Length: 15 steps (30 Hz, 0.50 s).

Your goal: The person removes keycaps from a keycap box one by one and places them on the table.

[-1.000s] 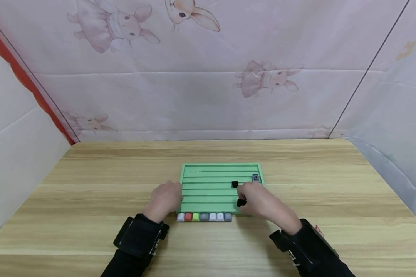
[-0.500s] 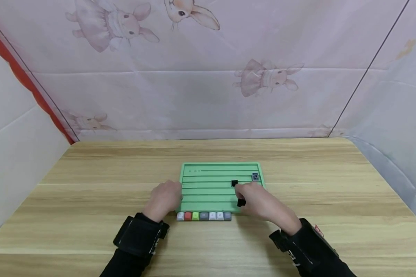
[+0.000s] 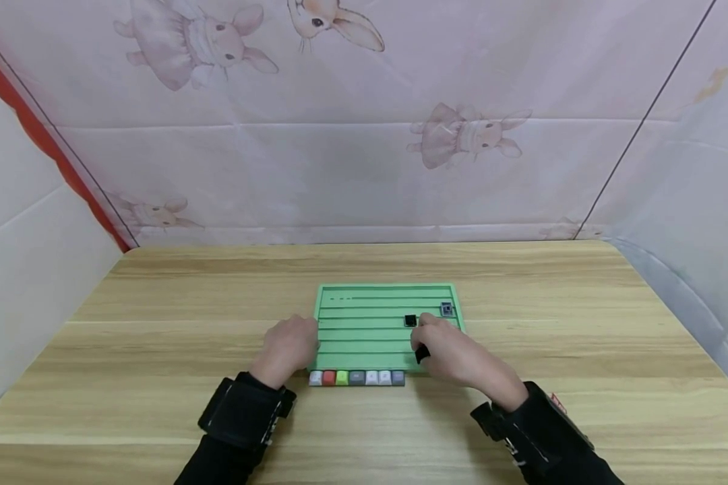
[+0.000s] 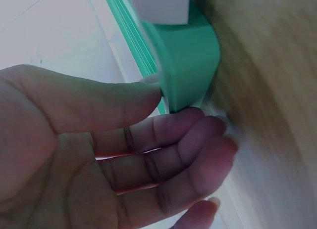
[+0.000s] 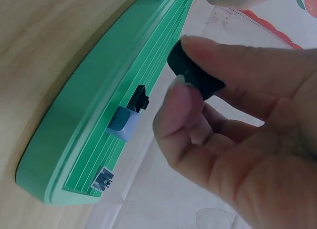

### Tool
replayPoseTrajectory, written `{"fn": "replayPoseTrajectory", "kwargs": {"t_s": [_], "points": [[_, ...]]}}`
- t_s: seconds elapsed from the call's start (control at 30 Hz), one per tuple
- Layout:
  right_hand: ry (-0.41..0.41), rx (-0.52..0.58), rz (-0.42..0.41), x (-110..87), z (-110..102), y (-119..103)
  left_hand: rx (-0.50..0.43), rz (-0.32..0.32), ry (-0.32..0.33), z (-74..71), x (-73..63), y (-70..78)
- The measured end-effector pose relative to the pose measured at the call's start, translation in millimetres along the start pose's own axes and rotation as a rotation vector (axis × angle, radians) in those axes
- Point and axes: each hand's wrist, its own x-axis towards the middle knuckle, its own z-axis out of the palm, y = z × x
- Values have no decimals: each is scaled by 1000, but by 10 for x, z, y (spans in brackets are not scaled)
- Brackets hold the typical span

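"Right wrist: your right hand (image 5: 247, 150) pinched a curved black plastic keycap (image 5: 193, 72) above the ridged green plastic board (image 5: 49, 155) your left hand (image 3: 291, 345) gripped."

"Handling?"

"Keycap seemed light, stiff; sides suited pinching."

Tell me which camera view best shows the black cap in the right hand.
The right wrist view: the black cap appears large and close, pinched in the right hand, with much of its surface visible. The head view shows only a small dark patch, partly covered by the hand; the left wrist view doesn't show it.
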Motion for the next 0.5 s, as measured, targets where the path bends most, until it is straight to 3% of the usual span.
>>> {"fn": "replayPoseTrajectory", "kwargs": {"t_s": [0.5], "points": [[-37, -58, 2, -57, -12, -53, 1, 0, 5, 2, -3, 8]]}}
